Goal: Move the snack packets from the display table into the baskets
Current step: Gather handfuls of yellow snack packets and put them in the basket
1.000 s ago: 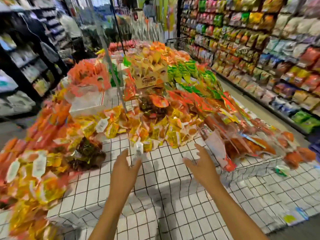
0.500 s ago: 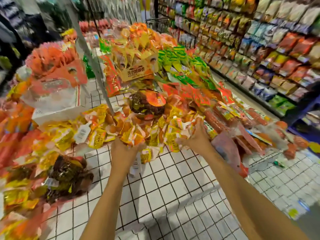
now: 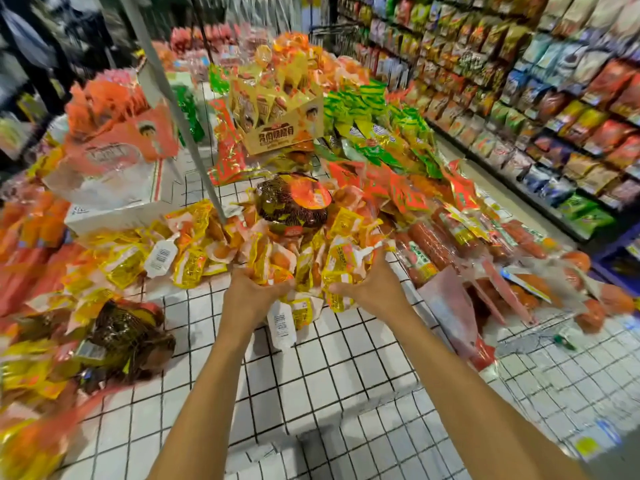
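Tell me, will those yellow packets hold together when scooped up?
Probably not: the yellow packets lie loose in a heap, so some may slip between the left hand and right hand. They look small and glossy, so likely light and slippery.

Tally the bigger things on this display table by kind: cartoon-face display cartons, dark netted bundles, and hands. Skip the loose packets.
Cartoon-face display cartons: 2, the yellow carton and the orange carton
Dark netted bundles: 2, the centre bundle and the near-left bundle
Hands in the yellow packets: 2, the left hand and the right hand
Total: 6
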